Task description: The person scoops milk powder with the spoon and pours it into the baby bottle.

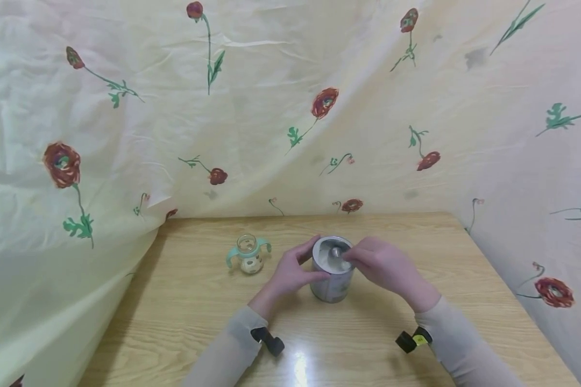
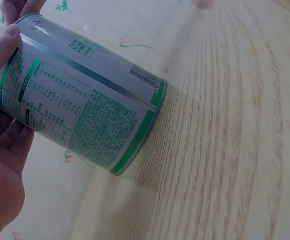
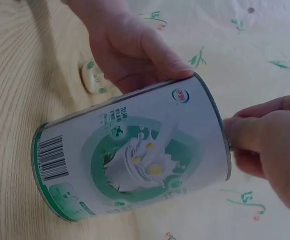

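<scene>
My left hand (image 1: 292, 271) is wrapped round the side of the open tin (image 1: 333, 271), thumb on the near wall and fingers curled behind it, just below the rim. The grip steadies the tin, which otherwise stands free on its base near the middle of the wooden table (image 1: 184, 301). The left wrist view confirms the hold: my thumb (image 2: 0, 50) lies flat against the printed label of the tin (image 2: 85, 100), with the palm cupping the wall below it.

My right hand (image 1: 382, 263) is over the mouth of the tin, fingers bent down across the rim. In the head view a small grey, rounded piece (image 1: 336, 251) sits inside against the white powder just at my fingertips (it looks like a scoop, but I cannot confirm it). Whether those fingers pinch it or merely rest at the rim, I cannot tell. From the right wrist view, the fingertips (image 3: 239, 132) meet the top edge of the tin (image 3: 135, 155), and the opposite hand (image 3: 130, 45) is visible clasping the far side.

The two hands oppose each other across the tin, so any downward or sideways load from the right is taken up by the left.

A small glass baby bottle with teal handles (image 1: 249, 255), uncapped, stands upright to the left of the tin, near but apart. A flowered cloth (image 1: 271, 107) hangs behind the table.
</scene>
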A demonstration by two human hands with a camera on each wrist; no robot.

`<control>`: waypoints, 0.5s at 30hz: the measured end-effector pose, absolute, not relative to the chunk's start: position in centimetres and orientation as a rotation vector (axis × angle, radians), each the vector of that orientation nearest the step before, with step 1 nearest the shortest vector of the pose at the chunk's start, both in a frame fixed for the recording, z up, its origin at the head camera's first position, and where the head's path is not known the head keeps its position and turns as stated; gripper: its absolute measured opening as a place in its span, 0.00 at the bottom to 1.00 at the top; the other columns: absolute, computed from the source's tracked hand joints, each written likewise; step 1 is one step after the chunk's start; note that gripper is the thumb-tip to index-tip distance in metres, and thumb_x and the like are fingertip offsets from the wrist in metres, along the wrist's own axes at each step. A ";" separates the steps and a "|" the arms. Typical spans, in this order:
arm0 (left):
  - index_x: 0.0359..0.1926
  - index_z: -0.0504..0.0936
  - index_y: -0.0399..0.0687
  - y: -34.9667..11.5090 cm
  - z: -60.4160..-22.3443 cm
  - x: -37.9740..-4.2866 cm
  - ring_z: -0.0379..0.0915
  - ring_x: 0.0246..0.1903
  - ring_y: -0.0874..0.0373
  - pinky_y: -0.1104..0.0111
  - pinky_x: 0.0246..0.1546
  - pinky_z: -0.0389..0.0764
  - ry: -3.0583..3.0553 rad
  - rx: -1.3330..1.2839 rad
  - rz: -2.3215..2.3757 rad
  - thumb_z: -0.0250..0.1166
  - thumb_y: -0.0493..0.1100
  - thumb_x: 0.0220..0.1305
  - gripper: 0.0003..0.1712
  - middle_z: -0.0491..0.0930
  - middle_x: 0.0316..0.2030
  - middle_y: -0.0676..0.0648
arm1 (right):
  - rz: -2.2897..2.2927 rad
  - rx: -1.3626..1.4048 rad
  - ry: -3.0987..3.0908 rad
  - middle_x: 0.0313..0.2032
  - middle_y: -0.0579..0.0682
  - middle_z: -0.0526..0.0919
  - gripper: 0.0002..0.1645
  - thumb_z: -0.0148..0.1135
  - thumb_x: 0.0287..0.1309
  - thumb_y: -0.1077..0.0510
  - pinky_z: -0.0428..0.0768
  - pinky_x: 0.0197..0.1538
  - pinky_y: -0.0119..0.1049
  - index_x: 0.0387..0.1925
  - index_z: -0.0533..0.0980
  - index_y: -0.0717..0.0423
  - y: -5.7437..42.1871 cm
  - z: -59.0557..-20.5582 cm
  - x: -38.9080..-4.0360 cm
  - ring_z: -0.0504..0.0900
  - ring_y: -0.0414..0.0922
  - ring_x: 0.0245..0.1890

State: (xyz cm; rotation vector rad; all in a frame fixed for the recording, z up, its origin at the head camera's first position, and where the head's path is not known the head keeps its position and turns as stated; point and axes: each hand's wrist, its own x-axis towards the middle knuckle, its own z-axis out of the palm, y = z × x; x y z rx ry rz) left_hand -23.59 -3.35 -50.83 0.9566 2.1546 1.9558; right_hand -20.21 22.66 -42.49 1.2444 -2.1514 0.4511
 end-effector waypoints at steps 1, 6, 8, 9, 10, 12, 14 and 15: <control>0.82 0.64 0.43 -3.3 -50.8 -23.6 0.65 0.76 0.54 0.62 0.76 0.67 2.149 0.949 1.958 0.82 0.36 0.58 0.54 0.65 0.79 0.39 | 0.431 1.265 -2.153 0.33 0.48 0.90 0.22 0.83 0.37 0.76 0.90 0.35 0.40 0.38 0.88 0.58 22.5 -42.4 -20.1 0.88 0.45 0.32; 0.81 0.65 0.44 -3.3 -50.7 -23.6 0.66 0.75 0.55 0.62 0.75 0.68 2.150 0.923 1.964 0.83 0.36 0.56 0.55 0.67 0.78 0.43 | 0.398 1.303 -2.228 0.31 0.47 0.88 0.19 0.83 0.40 0.75 0.88 0.33 0.37 0.36 0.89 0.57 21.9 -41.8 -19.8 0.85 0.42 0.30; 0.81 0.66 0.45 -3.3 -50.7 -23.6 0.67 0.75 0.56 0.62 0.75 0.69 2.159 0.916 1.966 0.84 0.37 0.56 0.55 0.69 0.77 0.45 | 0.403 1.291 -2.293 0.30 0.46 0.87 0.17 0.83 0.42 0.74 0.87 0.32 0.35 0.35 0.89 0.57 21.7 -41.6 -19.7 0.84 0.40 0.29; 0.81 0.66 0.45 -3.3 -50.7 -23.6 0.67 0.74 0.56 0.62 0.75 0.69 2.163 0.913 1.967 0.84 0.37 0.56 0.54 0.69 0.77 0.46 | 0.409 1.284 -2.333 0.30 0.45 0.87 0.15 0.83 0.44 0.73 0.86 0.32 0.34 0.35 0.89 0.57 21.5 -41.4 -19.8 0.83 0.39 0.28; 0.80 0.67 0.46 -3.3 -50.8 -23.7 0.68 0.74 0.56 0.62 0.75 0.69 2.167 0.911 1.969 0.84 0.36 0.56 0.54 0.70 0.76 0.47 | 0.413 1.274 -2.375 0.29 0.45 0.87 0.14 0.82 0.47 0.72 0.86 0.31 0.34 0.34 0.89 0.57 21.4 -41.3 -19.8 0.82 0.38 0.28; 0.80 0.67 0.47 -3.2 -50.8 -23.7 0.68 0.74 0.57 0.62 0.75 0.69 2.174 0.907 1.967 0.84 0.36 0.55 0.54 0.71 0.76 0.49 | 0.436 1.246 -2.452 0.29 0.44 0.87 0.12 0.82 0.50 0.71 0.85 0.31 0.32 0.35 0.90 0.56 21.3 -41.1 -19.8 0.81 0.37 0.28; 0.80 0.67 0.47 -3.2 -50.9 -23.7 0.68 0.74 0.57 0.62 0.74 0.69 2.175 0.908 1.965 0.84 0.37 0.55 0.54 0.71 0.76 0.50 | 0.458 1.207 -2.526 0.30 0.43 0.88 0.09 0.81 0.53 0.69 0.84 0.31 0.32 0.35 0.90 0.55 21.2 -40.9 -19.8 0.81 0.36 0.28; 0.80 0.67 0.47 -3.2 -50.9 -23.7 0.68 0.74 0.57 0.62 0.74 0.69 2.175 0.911 1.963 0.84 0.37 0.55 0.54 0.71 0.76 0.50 | 0.474 1.189 -2.557 0.30 0.43 0.88 0.08 0.80 0.55 0.68 0.84 0.31 0.32 0.36 0.91 0.55 21.1 -40.9 -19.9 0.81 0.35 0.28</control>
